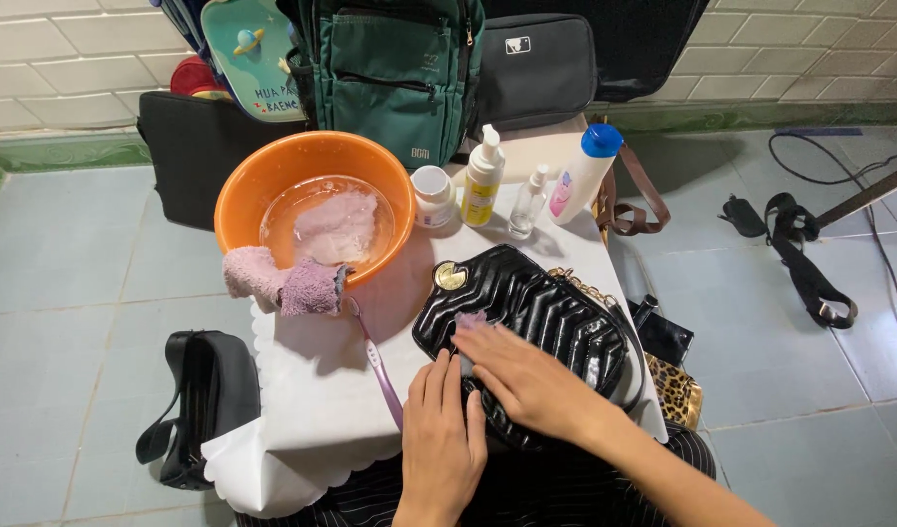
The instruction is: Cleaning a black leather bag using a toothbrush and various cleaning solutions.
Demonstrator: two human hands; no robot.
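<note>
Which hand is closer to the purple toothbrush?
Left. The left hand rests beside the toothbrush, nearly touching its handle; the right hand lies farther off, on the black handbag.

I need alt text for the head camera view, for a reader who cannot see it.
Two bare hands, left hand and right hand, press on a black quilted handbag on a white-covered table. Behind it stand an orange basin of water, a pink cloth and bottles.

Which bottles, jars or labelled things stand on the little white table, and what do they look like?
White jar: beside the orange basin, short, round.
Pump bottle: right of the jar, white pump, yellow label.
Small spray bottle: next along, clear, slim.
Blue-capped bottle: far right, leaning, white with a pink label.
Round gold emblem: on the black quilted handbag under both hands.
</note>
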